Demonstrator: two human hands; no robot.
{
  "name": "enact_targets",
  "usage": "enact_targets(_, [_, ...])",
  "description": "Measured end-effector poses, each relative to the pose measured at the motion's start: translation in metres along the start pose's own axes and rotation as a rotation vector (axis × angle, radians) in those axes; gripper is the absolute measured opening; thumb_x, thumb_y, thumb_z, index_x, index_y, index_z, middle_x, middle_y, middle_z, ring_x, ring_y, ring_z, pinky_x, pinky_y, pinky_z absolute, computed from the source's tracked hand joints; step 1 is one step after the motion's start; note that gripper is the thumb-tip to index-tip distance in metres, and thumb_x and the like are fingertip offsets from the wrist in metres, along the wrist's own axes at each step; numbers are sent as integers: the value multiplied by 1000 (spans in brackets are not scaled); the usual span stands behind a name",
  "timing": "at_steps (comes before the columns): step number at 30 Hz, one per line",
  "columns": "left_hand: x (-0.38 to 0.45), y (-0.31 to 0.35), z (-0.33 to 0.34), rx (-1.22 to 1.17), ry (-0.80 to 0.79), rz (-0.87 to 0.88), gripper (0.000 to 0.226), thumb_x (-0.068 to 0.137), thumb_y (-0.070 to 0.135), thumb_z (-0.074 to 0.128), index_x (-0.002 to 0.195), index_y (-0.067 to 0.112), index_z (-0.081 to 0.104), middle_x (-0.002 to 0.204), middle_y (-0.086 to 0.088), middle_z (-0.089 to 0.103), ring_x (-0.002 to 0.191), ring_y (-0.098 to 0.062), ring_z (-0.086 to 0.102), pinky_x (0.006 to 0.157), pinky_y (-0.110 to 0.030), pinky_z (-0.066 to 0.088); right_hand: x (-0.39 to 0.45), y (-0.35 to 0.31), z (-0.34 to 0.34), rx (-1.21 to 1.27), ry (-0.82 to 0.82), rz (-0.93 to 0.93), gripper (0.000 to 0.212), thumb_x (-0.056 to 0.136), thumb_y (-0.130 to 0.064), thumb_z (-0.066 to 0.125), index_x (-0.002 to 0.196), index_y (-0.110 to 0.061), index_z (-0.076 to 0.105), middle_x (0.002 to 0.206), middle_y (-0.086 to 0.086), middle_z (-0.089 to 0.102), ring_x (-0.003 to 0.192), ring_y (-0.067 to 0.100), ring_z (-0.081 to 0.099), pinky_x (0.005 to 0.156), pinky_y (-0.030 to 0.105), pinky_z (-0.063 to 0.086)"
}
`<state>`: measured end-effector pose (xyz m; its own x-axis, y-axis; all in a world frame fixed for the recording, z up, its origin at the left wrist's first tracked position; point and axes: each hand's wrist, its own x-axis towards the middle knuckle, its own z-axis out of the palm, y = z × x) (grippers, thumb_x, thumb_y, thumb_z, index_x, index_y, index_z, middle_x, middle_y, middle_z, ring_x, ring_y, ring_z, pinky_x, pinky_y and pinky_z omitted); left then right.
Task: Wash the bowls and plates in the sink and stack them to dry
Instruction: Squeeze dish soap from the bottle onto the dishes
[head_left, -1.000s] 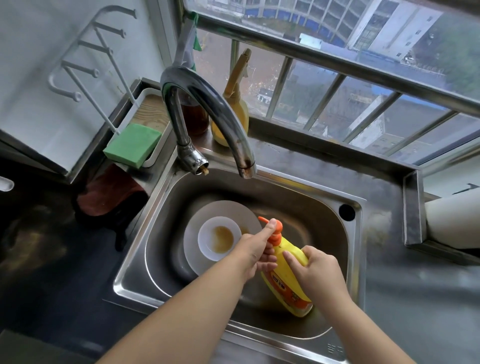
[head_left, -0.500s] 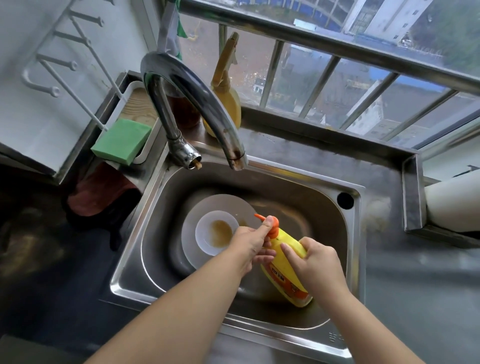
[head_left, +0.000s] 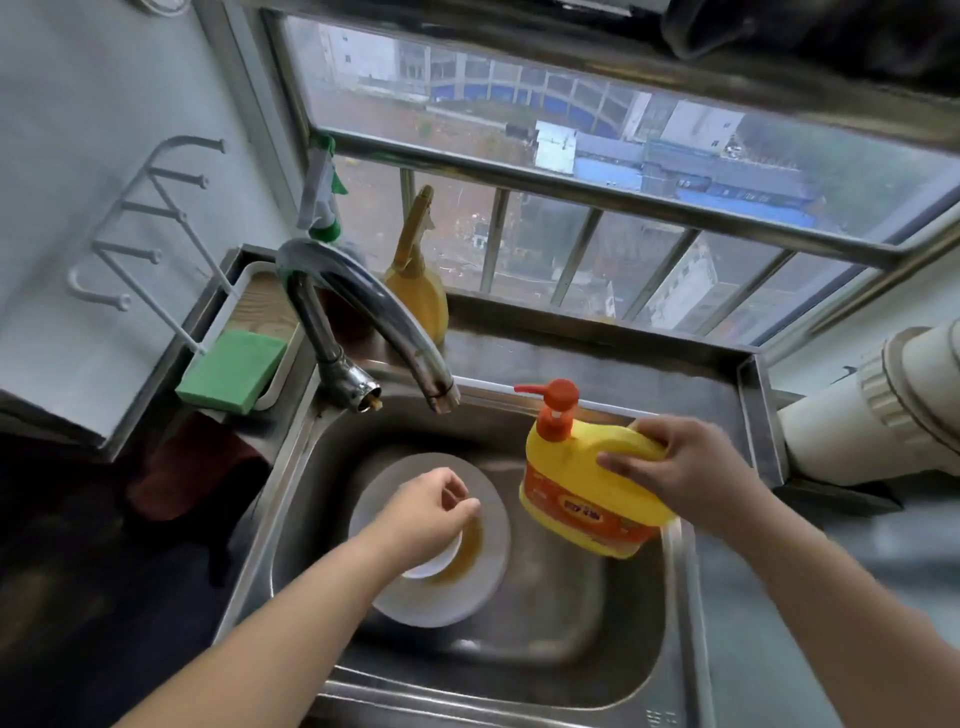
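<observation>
The plate (head_left: 488, 540) lies flat in your sink (head_left: 597, 639), left of its middle, with a small white bowl (head_left: 441, 564) on it, ringed by brown sauce. Your left hand (head_left: 428, 512) hovers over the bowl, fingers loosely curled, holding nothing. At three o'clock from the plate, your right hand (head_left: 685, 478) grips the yellow soap bottle (head_left: 582, 488) by its handle, lifted above the sink's right rim, pump pointing to nine o'clock. The faucet (head_left: 363, 317) arches at eleven o'clock. A green sponge (head_left: 231, 371) sits in a tray at ten o'clock.
</observation>
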<state>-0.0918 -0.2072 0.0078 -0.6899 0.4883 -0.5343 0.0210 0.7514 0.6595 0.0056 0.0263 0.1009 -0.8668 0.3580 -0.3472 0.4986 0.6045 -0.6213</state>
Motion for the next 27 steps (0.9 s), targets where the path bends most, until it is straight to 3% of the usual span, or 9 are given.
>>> enact_targets(4, [0,1,-40,54,62,83,18,91,36,60,100,20,62,90,5,66,84,-8,61,72,-22,50,37,-49,-53,-73,88,-196,18,78,-37,75,75,-24,63,66,-2,57,62,10,54,55,21,41])
enact_targets(7, [1,2,-59,32,124,101,15,90,35,61,94,20,63,84,4,66,80,-11,62,67,-20,47,71,-78,-68,-113,126,-294,19,78,-40,74,78,-24,63,71,0,61,68,12,58,58,25,45])
enact_targets(13, [-4,-6,-72,0,177,105,11,91,33,60,89,22,63,78,4,65,76,-10,62,67,-21,47,124,-105,-62,-61,104,-359,22,81,-34,73,83,-13,66,72,-1,58,68,12,55,60,22,43])
enact_targets(16, [-8,-16,-75,-23,179,82,10,91,33,60,89,24,62,80,4,66,78,-10,62,67,-21,47,138,-101,-45,-52,84,-333,19,83,-32,72,84,-16,61,75,-1,56,74,16,55,62,24,42])
enact_targets(20, [-10,-33,-78,-87,183,42,8,89,33,62,87,25,63,81,2,68,77,-13,65,78,-36,55,146,-99,-37,-261,197,-330,39,84,-45,66,109,-16,61,101,2,54,95,22,53,78,31,42])
enact_targets(23, [-13,-39,-77,-94,181,45,8,89,32,62,87,23,63,81,2,68,77,-13,65,80,-35,55,145,-98,-37,-535,319,-391,54,86,-54,59,122,-15,55,120,8,55,111,26,50,93,38,42])
enact_targets(27, [-16,-39,-76,-153,166,51,9,90,28,63,87,19,64,79,-3,69,71,-17,66,77,-37,56,140,-98,-41,-611,457,-507,64,80,-55,67,125,-12,54,129,11,51,123,29,43,104,42,33])
